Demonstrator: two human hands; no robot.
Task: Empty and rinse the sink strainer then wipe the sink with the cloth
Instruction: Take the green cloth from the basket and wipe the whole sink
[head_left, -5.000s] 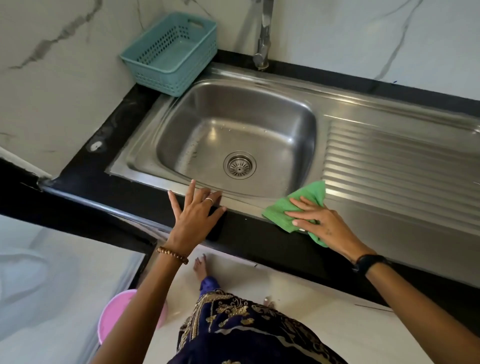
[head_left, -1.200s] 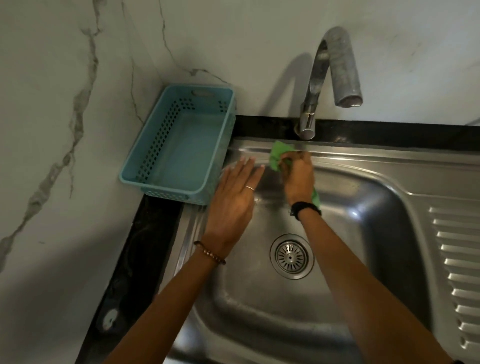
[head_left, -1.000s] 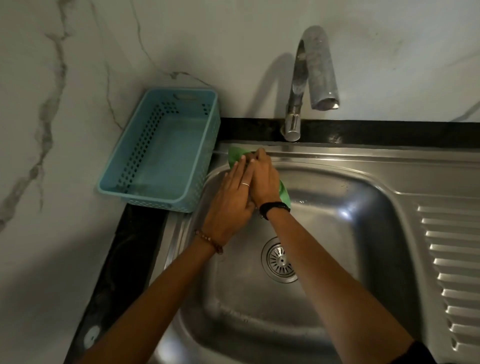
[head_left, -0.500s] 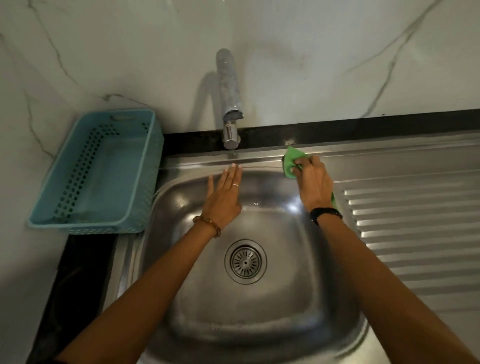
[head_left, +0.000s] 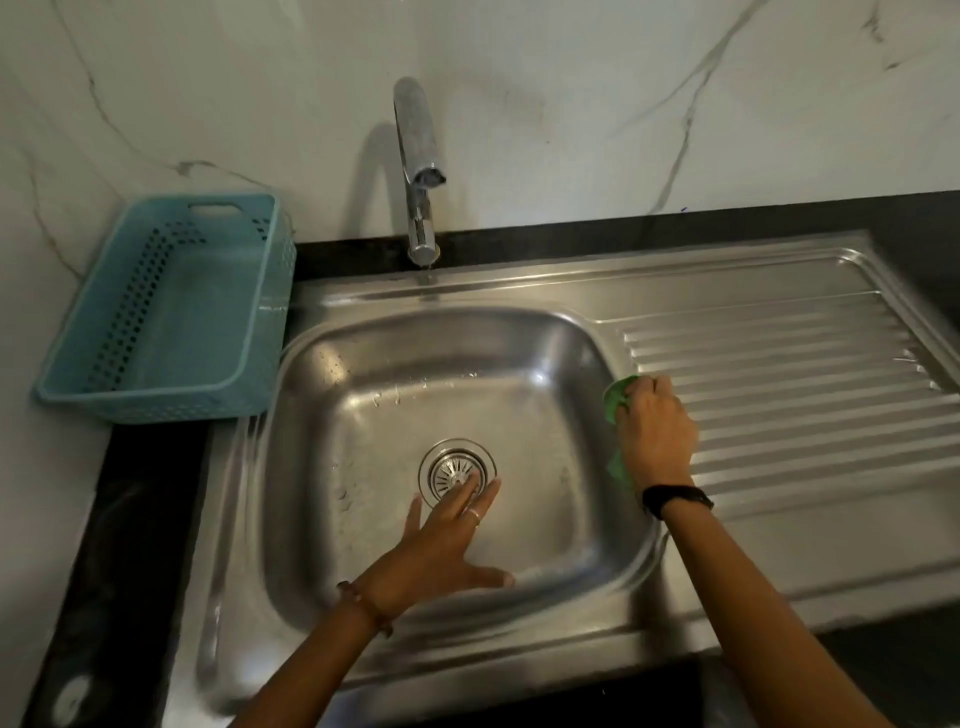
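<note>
Right hand (head_left: 655, 426) presses green cloth (head_left: 616, 399) on sink (head_left: 571, 613) rim; left hand (head_left: 441, 545) spread flat, empty, over strainer (head_left: 451, 467).

My right hand (head_left: 655, 423) covers most of the green cloth (head_left: 616, 397). My left fingertips (head_left: 470, 486) overlap the strainer (head_left: 451, 463) rim. The drainboard (head_left: 810, 384) runs off-frame right.

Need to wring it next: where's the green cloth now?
Head view, right side: the green cloth sits under the right hand, on the basin's right rim beside the draining board.
</note>
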